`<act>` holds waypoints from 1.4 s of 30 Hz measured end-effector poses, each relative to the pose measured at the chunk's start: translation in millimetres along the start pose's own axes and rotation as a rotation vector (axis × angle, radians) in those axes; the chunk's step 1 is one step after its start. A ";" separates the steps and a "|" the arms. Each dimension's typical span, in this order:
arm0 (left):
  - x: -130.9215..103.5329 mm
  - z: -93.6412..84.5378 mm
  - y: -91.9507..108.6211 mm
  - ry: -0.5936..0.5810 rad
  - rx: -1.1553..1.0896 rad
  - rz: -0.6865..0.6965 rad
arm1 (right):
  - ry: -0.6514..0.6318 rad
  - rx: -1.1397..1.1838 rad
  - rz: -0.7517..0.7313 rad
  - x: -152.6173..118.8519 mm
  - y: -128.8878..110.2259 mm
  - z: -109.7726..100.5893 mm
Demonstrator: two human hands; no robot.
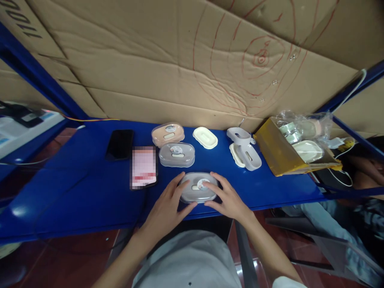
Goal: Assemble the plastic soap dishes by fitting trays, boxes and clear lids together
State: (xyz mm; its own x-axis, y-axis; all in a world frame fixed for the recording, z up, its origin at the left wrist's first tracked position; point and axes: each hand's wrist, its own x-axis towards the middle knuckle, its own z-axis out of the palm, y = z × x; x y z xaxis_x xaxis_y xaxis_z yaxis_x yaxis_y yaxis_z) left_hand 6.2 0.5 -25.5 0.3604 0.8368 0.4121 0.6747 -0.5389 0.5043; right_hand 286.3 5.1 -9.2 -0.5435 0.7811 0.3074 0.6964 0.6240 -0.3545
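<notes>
A small grey oval box (190, 196) with a clear lid and a round sticker lies on the blue table in front of me. My left hand (168, 203) grips its left end, thumb on the near edge and fingers over the far side. At the right end my right hand (228, 197) holds it the same way, with a finger on the sticker. Just beyond it stands a second grey lidded box (177, 159), and behind that a pinkish one (162, 136). Whether anything is inside the boxes I cannot tell.
A cream oval piece (205, 137) and grey-white open parts (251, 157) lie farther back. On the right stands a cardboard box (271, 154) holding bagged parts. Two phones, one dark (120, 144) and one lit (144, 166), lie left. A person sits at far right.
</notes>
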 end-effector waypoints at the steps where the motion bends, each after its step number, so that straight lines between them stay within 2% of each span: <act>1: 0.1 0.2 1.1 0.027 0.061 0.042 | 0.008 -0.019 0.009 3.2 0.2 0.3; 4: 0.6 0.9 3.2 0.089 0.241 0.184 | 0.003 -0.075 -0.012 21.1 5.8 -4.1; 6: 1.6 0.9 3.6 0.096 0.303 0.228 | -0.008 -0.093 -0.047 39.3 17.0 -12.4; 8: 2.8 0.6 3.7 0.102 0.326 0.213 | -0.005 -0.156 -0.016 59.7 35.2 -22.3; 11: 3.7 0.5 3.5 0.121 0.340 0.170 | 0.032 -0.324 0.139 83.9 68.3 -31.9; 14: 3.2 1.8 3.0 0.173 0.350 0.128 | 0.072 -0.417 0.238 89.3 92.3 -33.2; 19: 2.8 3.5 4.2 0.241 0.343 0.024 | 0.155 -0.508 0.368 56.4 96.1 -35.3; 24: 2.4 3.0 8.5 0.252 0.346 -0.049 | 0.371 -0.571 0.518 1.2 94.9 -44.8; 29: -1.1 3.1 8.9 0.247 0.346 0.016 | 0.412 -0.568 0.497 -46.3 84.8 -44.0; 32: -2.1 3.8 8.0 0.241 0.337 0.032 | 0.430 -0.559 0.469 -51.5 70.5 -40.2; 35: -1.9 4.4 7.1 0.246 0.316 0.019 | 0.382 -0.465 0.387 -22.5 60.7 -33.8; 40: -2.1 3.4 5.3 0.248 0.315 0.051 | 0.152 -0.318 0.187 79.3 68.4 -15.1; 42: -2.3 2.9 4.8 0.242 0.330 0.056 | 0.080 -0.281 0.158 109.7 75.4 -10.1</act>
State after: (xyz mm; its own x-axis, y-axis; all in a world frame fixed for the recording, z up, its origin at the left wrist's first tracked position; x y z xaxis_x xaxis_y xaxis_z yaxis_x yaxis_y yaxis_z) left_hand 10.4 -3.7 -26.3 0.2674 0.7391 0.6182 0.8428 -0.4904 0.2219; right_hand 283.9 137.6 6.7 -0.3879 0.8566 0.3403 0.8771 0.4565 -0.1493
